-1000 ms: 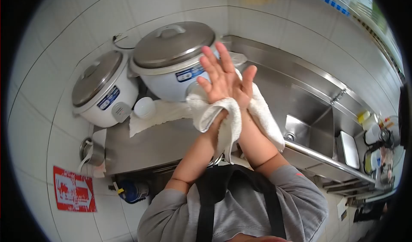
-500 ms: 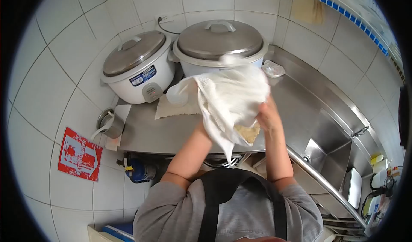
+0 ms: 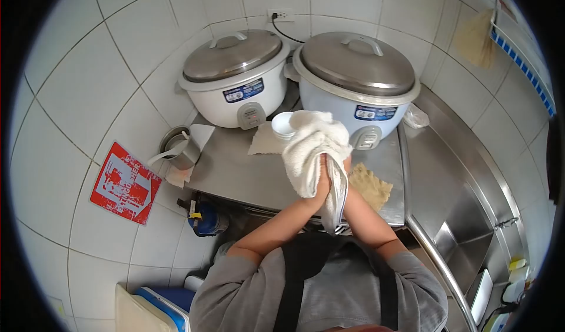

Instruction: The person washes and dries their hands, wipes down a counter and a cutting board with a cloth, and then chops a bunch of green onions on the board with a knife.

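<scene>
A white towel (image 3: pixel 312 147) is bunched up in front of my chest, above the steel counter (image 3: pixel 253 170), with one end hanging down between my forearms. My left hand (image 3: pixel 323 179) is closed in its folds, the fingers largely covered by the cloth. On the other side my right hand (image 3: pixel 348 162) grips the same towel; most of it is hidden behind the fabric. Just beyond the towel stand white bowls (image 3: pixel 283 124) on a pale cloth (image 3: pixel 265 141). A tan cloth (image 3: pixel 369 186) lies on the counter right of my right hand.
Two large rice cookers, one white (image 3: pixel 232 102) and one bluish (image 3: pixel 335 99), stand lidded at the back. A metal pot (image 3: pixel 183 149) with a white handled utensil is at the left. To the right are a steel sink (image 3: pixel 462 244) and a rail (image 3: pixel 438 258).
The towel, spread and blurred before, is now gathered into a bunch. My hands have come closer together. The view has shifted, showing more of both cookers and the tan cloth.
</scene>
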A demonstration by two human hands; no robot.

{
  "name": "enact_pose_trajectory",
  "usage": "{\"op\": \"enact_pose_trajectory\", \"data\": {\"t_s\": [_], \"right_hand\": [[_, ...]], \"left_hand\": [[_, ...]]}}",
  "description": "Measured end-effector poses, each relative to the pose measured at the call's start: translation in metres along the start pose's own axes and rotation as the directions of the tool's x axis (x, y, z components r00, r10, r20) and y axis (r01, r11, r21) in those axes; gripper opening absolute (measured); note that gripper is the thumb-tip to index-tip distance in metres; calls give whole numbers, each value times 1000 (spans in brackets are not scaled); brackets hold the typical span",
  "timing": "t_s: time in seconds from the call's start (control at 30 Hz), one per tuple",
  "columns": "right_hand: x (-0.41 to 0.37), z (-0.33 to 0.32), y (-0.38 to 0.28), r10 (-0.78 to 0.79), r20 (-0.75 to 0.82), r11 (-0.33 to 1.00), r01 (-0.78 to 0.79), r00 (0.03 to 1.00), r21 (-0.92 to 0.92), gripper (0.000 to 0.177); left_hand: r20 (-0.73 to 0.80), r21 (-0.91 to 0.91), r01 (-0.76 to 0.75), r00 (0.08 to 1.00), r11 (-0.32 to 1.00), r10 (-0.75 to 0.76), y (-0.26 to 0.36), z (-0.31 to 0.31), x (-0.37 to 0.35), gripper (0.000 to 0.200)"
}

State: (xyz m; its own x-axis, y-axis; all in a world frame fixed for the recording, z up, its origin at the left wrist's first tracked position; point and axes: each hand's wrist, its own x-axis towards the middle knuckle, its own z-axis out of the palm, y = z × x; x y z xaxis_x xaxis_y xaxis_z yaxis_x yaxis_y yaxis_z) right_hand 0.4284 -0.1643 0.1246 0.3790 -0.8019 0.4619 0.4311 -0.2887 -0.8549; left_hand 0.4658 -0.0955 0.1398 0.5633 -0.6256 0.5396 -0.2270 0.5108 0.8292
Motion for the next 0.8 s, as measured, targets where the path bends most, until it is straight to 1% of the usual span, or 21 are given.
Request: {"op": "enact_pose_trajectory", "data": {"t_s": [0.03,0.07,0.1,0.13,0.17,0.23,0.27,0.3,0.33,0.37,0.4,0.43,0.47,0.5,0.53,0.57,0.63,0.67,0.73,0.77,0.8], "right_hand": [[-1,4,4,-98,-60,990,91,993,-104,26],[-2,2,5,-93,-48,991,88,994,-102,26],[-1,-4,5,-200,6,895,185,980,-406,38],[3,-10,5,-294,89,700,277,952,-658,51],[6,-8,7,-361,190,430,344,913,-835,65],[-2,2,23,-235,156,838,281,960,-468,82],[-15,6,8,-423,350,526,541,836,-656,78],[-17,13,9,-441,401,504,592,803,-629,75],[-5,22,19,-431,417,532,598,801,-599,72],[13,28,28,-408,419,570,585,811,-577,69],[41,38,43,-364,399,632,538,841,-558,66],[78,46,57,-284,375,700,458,882,-547,63],[121,55,70,-211,347,737,382,914,-557,60],[168,64,85,-210,313,726,362,926,-585,58],[222,75,106,-270,288,664,394,919,-636,55],[231,150,-3,-837,122,264,590,533,-763,56],[274,192,-43,-773,173,245,538,610,-806,66],[292,206,-49,-692,212,221,483,690,-848,76],[331,226,-8,-631,223,233,456,743,-859,82],[339,227,19,-555,282,167,437,783,-884,77],[342,226,38,-465,329,100,418,822,-903,72]], "left_hand": [[138,372,-313,950,874,281,1,-15,9,45],[194,289,-238,963,927,187,-13,-33,22,36],[183,294,-243,964,924,195,-11,-57,31,36],[250,-260,172,962,950,-106,-7,-83,43,36],[462,-654,544,837,526,-291,-3,-101,55,37],[528,-648,507,837,568,-145,28,-112,82,31],[591,-646,486,807,589,-17,38,-118,92,29],[582,-650,475,813,594,-13,38,-129,101,29],[624,-421,300,781,856,34,37,-142,110,33],[675,-142,56,736,988,55,38,-156,123,37],[685,124,-501,667,856,292,65,-172,144,45],[687,130,-509,665,851,293,61,-194,171,45],[565,-200,-254,759,946,323,50,-214,203,46],[445,-532,-2,850,847,281,46,-224,235,48],[716,-502,148,624,852,313,117,-206,259,48],[643,-258,-94,726,961,244,118,-240,297,69],[182,-234,-158,962,959,203,136,-254,341,55],[-112,-208,-174,982,962,154,123,-279,363,50],[-572,278,225,820,934,-27,77,-323,391,42],[-565,280,217,825,935,-22,56,-324,394,42],[-271,629,-26,929,777,251,34,-325,389,41]]}}
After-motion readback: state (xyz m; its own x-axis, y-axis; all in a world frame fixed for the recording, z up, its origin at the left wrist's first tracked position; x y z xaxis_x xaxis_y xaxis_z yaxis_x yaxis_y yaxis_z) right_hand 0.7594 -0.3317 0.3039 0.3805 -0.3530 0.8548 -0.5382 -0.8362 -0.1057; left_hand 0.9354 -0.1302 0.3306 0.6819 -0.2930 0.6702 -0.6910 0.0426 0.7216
